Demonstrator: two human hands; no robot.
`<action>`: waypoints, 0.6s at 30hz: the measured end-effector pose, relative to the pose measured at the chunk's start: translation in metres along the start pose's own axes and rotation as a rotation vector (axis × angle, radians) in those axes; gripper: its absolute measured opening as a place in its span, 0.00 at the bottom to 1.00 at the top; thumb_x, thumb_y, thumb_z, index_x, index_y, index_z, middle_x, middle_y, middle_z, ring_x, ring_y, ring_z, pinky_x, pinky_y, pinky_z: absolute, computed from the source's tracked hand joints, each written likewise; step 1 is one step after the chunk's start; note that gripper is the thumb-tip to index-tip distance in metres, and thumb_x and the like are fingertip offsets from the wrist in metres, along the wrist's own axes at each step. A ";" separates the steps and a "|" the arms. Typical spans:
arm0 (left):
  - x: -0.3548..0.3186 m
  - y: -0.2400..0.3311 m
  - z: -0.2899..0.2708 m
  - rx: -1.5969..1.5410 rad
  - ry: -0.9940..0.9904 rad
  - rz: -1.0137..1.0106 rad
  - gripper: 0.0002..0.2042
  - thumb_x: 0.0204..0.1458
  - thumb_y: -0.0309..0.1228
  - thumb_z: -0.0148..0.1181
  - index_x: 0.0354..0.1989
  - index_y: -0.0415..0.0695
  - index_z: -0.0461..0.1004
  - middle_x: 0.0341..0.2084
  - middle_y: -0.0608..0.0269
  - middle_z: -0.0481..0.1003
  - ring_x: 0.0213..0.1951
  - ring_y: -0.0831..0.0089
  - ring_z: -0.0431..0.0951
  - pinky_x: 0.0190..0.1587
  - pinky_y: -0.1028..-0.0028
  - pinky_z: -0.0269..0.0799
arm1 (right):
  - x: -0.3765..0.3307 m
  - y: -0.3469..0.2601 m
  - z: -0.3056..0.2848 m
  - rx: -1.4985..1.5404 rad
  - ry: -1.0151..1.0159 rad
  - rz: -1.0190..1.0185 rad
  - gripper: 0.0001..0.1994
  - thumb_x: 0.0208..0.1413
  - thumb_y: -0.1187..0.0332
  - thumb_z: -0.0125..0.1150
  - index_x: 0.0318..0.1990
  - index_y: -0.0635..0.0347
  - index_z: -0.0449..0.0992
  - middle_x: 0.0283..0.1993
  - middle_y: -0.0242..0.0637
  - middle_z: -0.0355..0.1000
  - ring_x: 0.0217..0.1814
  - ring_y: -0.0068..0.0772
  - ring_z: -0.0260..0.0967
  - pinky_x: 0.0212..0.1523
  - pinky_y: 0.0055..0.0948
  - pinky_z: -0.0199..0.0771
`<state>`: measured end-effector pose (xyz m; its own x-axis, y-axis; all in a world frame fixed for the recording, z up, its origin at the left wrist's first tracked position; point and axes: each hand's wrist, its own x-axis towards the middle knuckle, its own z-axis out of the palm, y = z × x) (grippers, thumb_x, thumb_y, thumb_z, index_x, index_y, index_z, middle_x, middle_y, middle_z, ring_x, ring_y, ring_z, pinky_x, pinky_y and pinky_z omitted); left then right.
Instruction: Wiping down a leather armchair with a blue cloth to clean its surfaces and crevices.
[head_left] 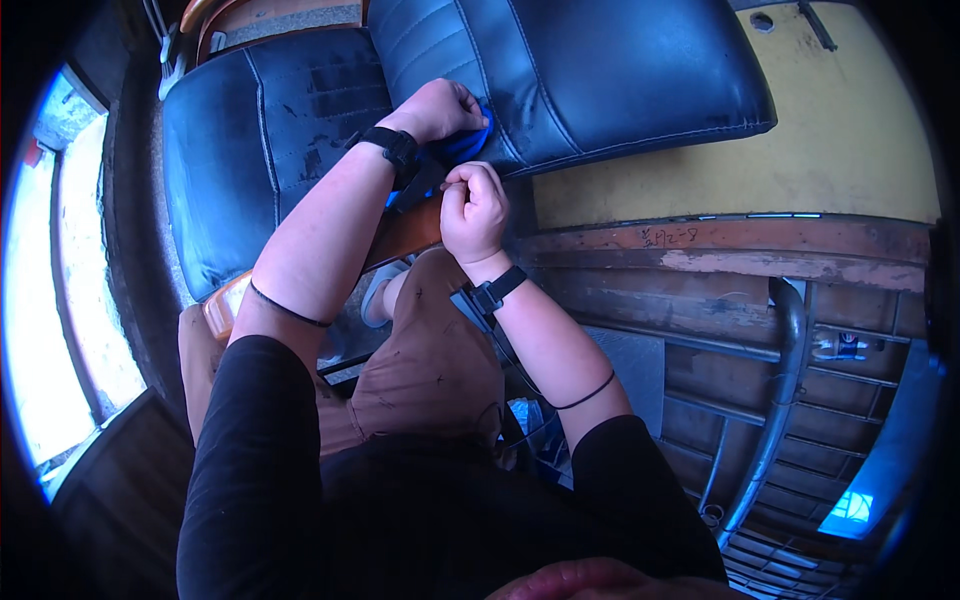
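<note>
Left hand (440, 108) presses a blue cloth (462, 146) against the black vinyl seat cushion (600, 70), grip closed on it. Right hand (473, 212) is fisted just beside; contents cannot be determined. Scuffs remain on the cushion.

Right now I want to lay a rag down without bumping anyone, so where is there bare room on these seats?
The left seat cushion is bare left of the left hand. The backrest is bare right of the blue cloth. It is crowded at the seam, where the right hand and left hand meet.
</note>
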<state>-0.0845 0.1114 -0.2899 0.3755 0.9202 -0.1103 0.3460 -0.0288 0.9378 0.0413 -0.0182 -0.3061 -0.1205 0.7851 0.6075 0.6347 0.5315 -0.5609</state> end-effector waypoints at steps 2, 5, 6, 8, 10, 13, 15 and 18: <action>-0.004 0.005 0.001 0.064 -0.108 0.042 0.17 0.47 0.42 0.73 0.40 0.44 0.84 0.35 0.56 0.82 0.38 0.64 0.80 0.47 0.69 0.73 | 0.002 0.001 -0.001 -0.006 0.000 -0.043 0.05 0.51 0.84 0.52 0.31 0.64 0.71 0.31 0.41 0.71 0.31 0.40 0.73 0.34 0.32 0.74; -0.011 0.013 0.001 0.141 -0.251 0.063 0.17 0.44 0.41 0.75 0.39 0.45 0.85 0.35 0.57 0.82 0.39 0.62 0.80 0.48 0.69 0.72 | 0.000 0.003 0.000 -0.020 0.024 -0.058 0.05 0.50 0.84 0.52 0.31 0.64 0.71 0.31 0.42 0.71 0.31 0.40 0.73 0.34 0.31 0.74; -0.011 0.017 0.002 0.154 -0.288 0.042 0.17 0.43 0.40 0.76 0.39 0.45 0.85 0.35 0.57 0.82 0.39 0.62 0.80 0.49 0.69 0.72 | 0.000 0.004 -0.001 -0.022 0.024 -0.060 0.05 0.50 0.84 0.52 0.31 0.64 0.71 0.31 0.42 0.71 0.31 0.40 0.73 0.34 0.31 0.74; -0.011 0.016 0.003 0.150 -0.265 0.031 0.16 0.42 0.38 0.75 0.38 0.44 0.85 0.34 0.56 0.82 0.39 0.61 0.80 0.48 0.70 0.72 | 0.000 0.003 -0.002 -0.025 0.030 -0.062 0.05 0.51 0.84 0.53 0.31 0.64 0.71 0.31 0.42 0.71 0.31 0.40 0.73 0.34 0.31 0.74; -0.009 0.010 0.005 0.133 -0.071 0.132 0.13 0.44 0.37 0.73 0.36 0.43 0.84 0.33 0.54 0.82 0.38 0.59 0.81 0.47 0.68 0.74 | 0.001 -0.001 -0.002 -0.044 0.035 -0.069 0.05 0.51 0.84 0.52 0.31 0.64 0.71 0.31 0.42 0.71 0.31 0.40 0.73 0.34 0.31 0.74; 0.006 -0.008 -0.001 0.097 0.526 0.080 0.11 0.50 0.36 0.67 0.35 0.40 0.82 0.31 0.50 0.81 0.33 0.56 0.82 0.43 0.66 0.76 | 0.002 -0.002 0.000 -0.033 0.028 -0.063 0.05 0.51 0.84 0.52 0.30 0.64 0.71 0.31 0.41 0.71 0.31 0.40 0.73 0.34 0.31 0.74; 0.008 -0.013 -0.008 0.026 0.519 0.039 0.12 0.52 0.36 0.66 0.34 0.38 0.81 0.30 0.50 0.81 0.33 0.59 0.82 0.43 0.68 0.76 | 0.002 0.002 0.000 -0.003 0.013 -0.049 0.05 0.51 0.83 0.52 0.30 0.64 0.71 0.30 0.41 0.71 0.31 0.41 0.73 0.34 0.31 0.74; 0.008 -0.003 -0.002 -0.030 0.524 0.038 0.11 0.52 0.35 0.66 0.34 0.38 0.81 0.29 0.52 0.81 0.33 0.63 0.81 0.43 0.68 0.75 | 0.001 0.003 -0.002 -0.021 0.011 -0.067 0.05 0.51 0.84 0.52 0.30 0.64 0.71 0.30 0.41 0.71 0.30 0.40 0.73 0.34 0.31 0.74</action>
<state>-0.0845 0.1196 -0.2929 -0.0956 0.9907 0.0965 0.3124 -0.0622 0.9479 0.0445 -0.0159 -0.3060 -0.1554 0.7441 0.6497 0.6413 0.5762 -0.5066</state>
